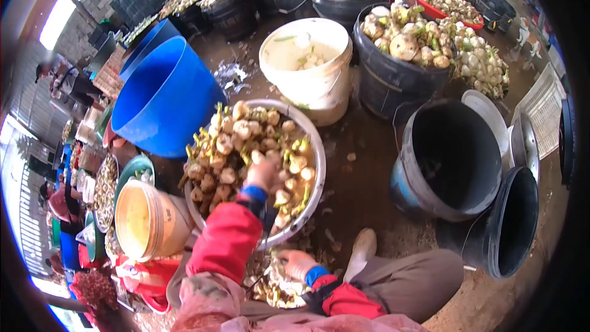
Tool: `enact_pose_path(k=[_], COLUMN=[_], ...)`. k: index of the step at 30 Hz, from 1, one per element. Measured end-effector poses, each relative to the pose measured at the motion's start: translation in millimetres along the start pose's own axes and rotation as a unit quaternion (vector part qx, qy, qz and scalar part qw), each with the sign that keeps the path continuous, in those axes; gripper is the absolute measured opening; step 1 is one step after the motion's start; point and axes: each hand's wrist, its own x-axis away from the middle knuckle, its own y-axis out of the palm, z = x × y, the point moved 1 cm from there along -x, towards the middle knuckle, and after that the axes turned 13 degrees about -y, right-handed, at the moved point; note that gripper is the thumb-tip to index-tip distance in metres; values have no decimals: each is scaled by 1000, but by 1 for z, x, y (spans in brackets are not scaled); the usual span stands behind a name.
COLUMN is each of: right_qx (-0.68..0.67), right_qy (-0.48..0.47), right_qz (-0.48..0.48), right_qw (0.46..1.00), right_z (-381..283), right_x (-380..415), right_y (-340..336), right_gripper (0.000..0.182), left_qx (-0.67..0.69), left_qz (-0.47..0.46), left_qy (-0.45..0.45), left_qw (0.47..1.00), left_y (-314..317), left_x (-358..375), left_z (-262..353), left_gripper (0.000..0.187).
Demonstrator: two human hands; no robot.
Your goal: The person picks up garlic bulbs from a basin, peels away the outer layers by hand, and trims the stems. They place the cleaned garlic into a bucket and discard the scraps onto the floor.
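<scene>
My left hand [263,174], in a red sleeve with a blue cuff, reaches into a wide metal basin [319,172] heaped with pale bulbs [224,142] and green stems. Its fingers are blurred among the bulbs, so their grip cannot be made out. Below the basin's near rim, my right hand [297,264] is closed, its fingers pressed together around something too small to name. Beneath that hand lies a pile of whitish bulbs and trimmings [279,289] on the ground.
A blue tub [166,101] and a cream bucket [144,221] stand left. Beyond the basin are a white bucket of cloudy water [307,83] and a black tub of bulbs [399,80]. Empty dark buckets [452,160] stand right. Other people [70,80] are at far left.
</scene>
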Motion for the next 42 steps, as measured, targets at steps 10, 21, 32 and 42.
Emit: enact_pose_path(k=[10,21,32,42], right_qx=[28,-303,-376,-385], right_qy=[16,-94,-72,-133], right_qz=[23,241,128,139], right_qw=[999,917,915,903], right_z=[29,-9,-42,-36], right_x=[-13,-11,9,10], right_y=[5,8,22,15], right_gripper=[35,30,42,47], left_qx=[-259,365,137,397], left_qz=[142,-171,44,-178], left_qy=[-42,112,260,198], left_qw=[954,908,955,879], left_y=[31,-25,-5,-5], left_x=[37,212,236,234], left_z=[-60,-143,-207,-198], left_gripper=[64,51,68,57])
